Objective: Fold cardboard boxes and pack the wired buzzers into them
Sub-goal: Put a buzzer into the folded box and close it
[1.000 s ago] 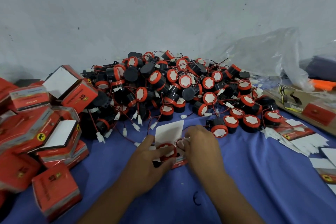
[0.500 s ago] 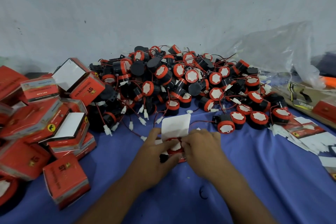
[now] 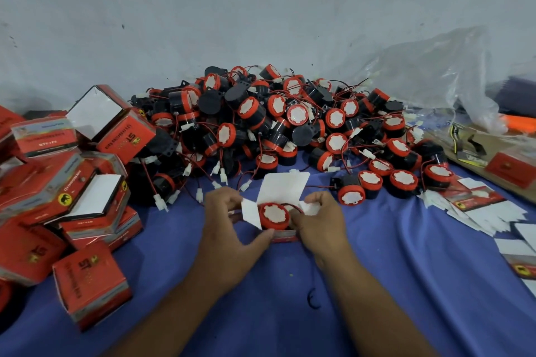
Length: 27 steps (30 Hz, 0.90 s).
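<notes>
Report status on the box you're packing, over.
Status: left hand and right hand grip the box; buzzer seated inside, white face up; top flap open, red wire looping beside the buzzer.

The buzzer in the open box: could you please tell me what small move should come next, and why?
Probably tuck the red wire in beside the buzzer with the right hand: it loops above the box, whose lid flap stands open.

The left hand (image 3: 229, 229) and right hand (image 3: 322, 226) mostly hide the box (image 3: 282, 187); flat blanks (image 3: 519, 246) are cropped rightward.
</notes>
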Tool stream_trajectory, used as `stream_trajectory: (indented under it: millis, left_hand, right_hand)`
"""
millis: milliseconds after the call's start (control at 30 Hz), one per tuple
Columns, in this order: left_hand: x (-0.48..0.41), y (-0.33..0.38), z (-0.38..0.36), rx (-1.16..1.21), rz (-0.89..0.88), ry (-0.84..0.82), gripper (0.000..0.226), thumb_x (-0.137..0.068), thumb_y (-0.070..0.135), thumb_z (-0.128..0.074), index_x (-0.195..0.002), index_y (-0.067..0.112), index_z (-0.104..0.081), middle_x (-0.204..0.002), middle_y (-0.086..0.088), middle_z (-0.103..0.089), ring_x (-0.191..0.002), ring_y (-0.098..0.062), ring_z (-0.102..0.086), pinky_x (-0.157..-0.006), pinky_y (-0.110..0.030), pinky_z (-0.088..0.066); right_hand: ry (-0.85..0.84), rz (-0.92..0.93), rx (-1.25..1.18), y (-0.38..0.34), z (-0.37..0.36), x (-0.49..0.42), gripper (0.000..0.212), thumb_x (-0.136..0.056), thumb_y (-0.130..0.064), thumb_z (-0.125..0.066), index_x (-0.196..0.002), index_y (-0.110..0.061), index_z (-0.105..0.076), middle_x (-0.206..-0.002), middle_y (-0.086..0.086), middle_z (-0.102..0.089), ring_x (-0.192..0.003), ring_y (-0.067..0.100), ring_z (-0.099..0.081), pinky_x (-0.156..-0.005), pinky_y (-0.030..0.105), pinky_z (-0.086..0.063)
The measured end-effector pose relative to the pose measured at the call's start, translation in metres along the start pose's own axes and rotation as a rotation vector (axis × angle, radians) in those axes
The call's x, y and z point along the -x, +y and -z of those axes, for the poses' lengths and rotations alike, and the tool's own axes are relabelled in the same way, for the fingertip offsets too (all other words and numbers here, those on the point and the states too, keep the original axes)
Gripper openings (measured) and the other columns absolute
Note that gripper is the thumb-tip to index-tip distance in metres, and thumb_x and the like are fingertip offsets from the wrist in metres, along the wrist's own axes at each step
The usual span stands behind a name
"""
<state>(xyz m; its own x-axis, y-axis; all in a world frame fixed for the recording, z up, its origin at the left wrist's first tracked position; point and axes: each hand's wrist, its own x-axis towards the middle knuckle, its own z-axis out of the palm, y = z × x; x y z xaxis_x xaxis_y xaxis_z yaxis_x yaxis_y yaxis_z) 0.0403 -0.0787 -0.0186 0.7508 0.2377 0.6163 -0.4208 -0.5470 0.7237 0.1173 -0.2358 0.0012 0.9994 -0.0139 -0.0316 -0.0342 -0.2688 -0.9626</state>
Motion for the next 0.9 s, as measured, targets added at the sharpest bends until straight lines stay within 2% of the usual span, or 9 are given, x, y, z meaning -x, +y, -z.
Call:
stream_trajectory:
  millis: [100,200,233,333,433,533,633,767,900]
  left_hand:
    - [0.000,0.002,0.001,0.102,0.076,0.017,0.064,-0.075,0.014,-0.086,-0.112,0.044,-0.043,-0.115,0.016,-0.053,-0.109,-0.008,-0.059,-0.090,-0.016,-0.048]
    - [-0.002,0.003,0.002,-0.021,-0.075,-0.032,0.034,-0.082,0.017,-0.079,-0.109,0.025,-0.060,-0.115,0.015,-0.059,-0.104,-0.007,-0.060,-0.087,-0.016,-0.048]
    - [-0.003,0.003,0.002,-0.098,-0.146,-0.066,0.025,-0.083,0.019,-0.076,-0.106,0.017,-0.067,-0.115,0.009,-0.062,-0.104,-0.007,-0.060,-0.090,-0.017,-0.047]
    - [-0.004,-0.001,0.002,-0.251,-0.147,-0.124,0.024,-0.089,0.025,-0.067,-0.104,0.008,-0.076,-0.112,0.003,-0.067,-0.105,-0.011,-0.058,-0.094,-0.017,-0.044]
    - [-0.006,-0.002,0.005,-0.312,-0.152,-0.139,0.026,-0.094,0.027,-0.061,-0.104,0.009,-0.077,-0.108,0.001,-0.068,-0.102,-0.016,-0.059,-0.090,-0.024,-0.046]
    - [-0.007,-0.002,0.004,-0.313,-0.183,-0.152,0.031,-0.094,0.029,-0.054,-0.101,0.008,-0.077,-0.105,0.001,-0.067,-0.099,-0.017,-0.058,-0.089,-0.028,-0.047]
    - [-0.007,-0.001,0.005,-0.310,-0.189,-0.172,0.031,-0.095,0.028,-0.051,-0.102,0.008,-0.074,-0.109,0.001,-0.066,-0.101,-0.013,-0.054,-0.092,-0.028,-0.045]
    - [-0.006,0.002,0.003,-0.345,-0.160,-0.299,0.041,-0.099,0.028,-0.039,-0.127,0.009,-0.063,-0.132,0.001,-0.059,-0.119,-0.016,-0.049,-0.103,-0.022,-0.036]
    - [-0.008,0.007,0.002,-0.453,-0.209,-0.392,0.050,-0.102,0.035,-0.033,-0.138,0.010,-0.056,-0.135,0.004,-0.060,-0.108,-0.014,-0.039,-0.098,-0.023,-0.036]
  right_hand:
    - [0.009,0.173,0.158,-0.001,0.000,0.000,0.024,-0.085,-0.015,-0.075,-0.086,-0.027,-0.054,-0.089,-0.002,-0.066,-0.081,0.019,-0.064,-0.065,0.030,-0.051]
    - [-0.052,0.493,0.499,-0.007,-0.002,0.003,0.006,-0.094,-0.023,-0.066,-0.088,-0.024,-0.069,-0.094,-0.009,-0.053,-0.082,0.013,-0.055,-0.062,0.024,-0.033]
    - [-0.103,0.564,0.589,-0.008,-0.003,0.005,0.013,-0.098,-0.025,-0.059,-0.096,-0.025,-0.072,-0.097,-0.008,-0.048,-0.084,0.012,-0.051,-0.063,0.025,-0.031]
    - [-0.194,0.677,0.829,-0.006,-0.004,0.007,0.022,-0.101,-0.020,-0.047,-0.107,-0.019,-0.069,-0.107,-0.001,-0.052,-0.097,0.021,-0.054,-0.070,0.034,-0.042]
    - [-0.106,0.690,0.767,-0.002,-0.004,0.012,0.026,-0.096,-0.014,-0.052,-0.118,-0.022,-0.064,-0.104,0.000,-0.065,-0.093,0.024,-0.059,-0.070,0.041,-0.050]
    - [0.059,0.621,0.433,0.002,-0.005,0.013,0.002,-0.096,-0.021,-0.063,-0.095,-0.020,-0.065,-0.076,-0.001,-0.067,-0.066,0.015,-0.059,-0.060,0.039,-0.048]
    - [0.070,0.599,0.283,0.003,-0.008,0.012,0.009,-0.089,-0.015,-0.072,-0.081,-0.018,-0.070,-0.089,-0.007,-0.064,-0.081,0.007,-0.057,-0.067,0.025,-0.049]
    - [0.010,0.661,0.452,0.004,-0.011,0.012,0.017,-0.096,-0.017,-0.060,-0.093,-0.016,-0.077,-0.107,-0.001,-0.058,-0.086,0.011,-0.058,-0.070,0.027,-0.047]
    - [-0.135,0.578,0.610,0.000,-0.009,0.013,0.029,-0.100,-0.020,-0.048,-0.082,-0.009,-0.068,-0.114,0.003,-0.052,-0.099,0.024,-0.052,-0.071,0.035,-0.045]
